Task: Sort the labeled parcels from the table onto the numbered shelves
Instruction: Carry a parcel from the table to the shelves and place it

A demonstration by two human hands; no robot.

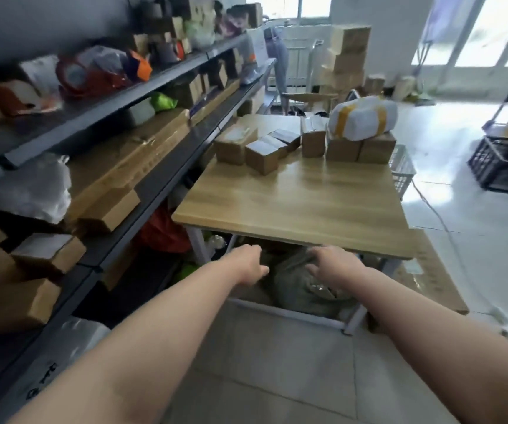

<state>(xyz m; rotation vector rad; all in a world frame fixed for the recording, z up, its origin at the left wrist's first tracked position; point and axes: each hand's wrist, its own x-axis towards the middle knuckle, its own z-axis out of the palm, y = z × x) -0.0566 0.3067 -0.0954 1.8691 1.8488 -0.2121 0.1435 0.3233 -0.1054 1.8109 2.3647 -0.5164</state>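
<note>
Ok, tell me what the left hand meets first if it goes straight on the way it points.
Most likely the grey-green sack under the table: the left hand points forward and down beneath the near edge, toward it. How close is unclear.

Daylight is admitted through blown-out windows [488, 29] upper right; glare is thrown on the floor [436, 133]. Shelves [93, 123] are motion-blurred; edges are bent by wide-angle distortion.

Seven boxes [261, 157] (tabletop), one bundle [364, 117], two hands [251, 264]
</note>
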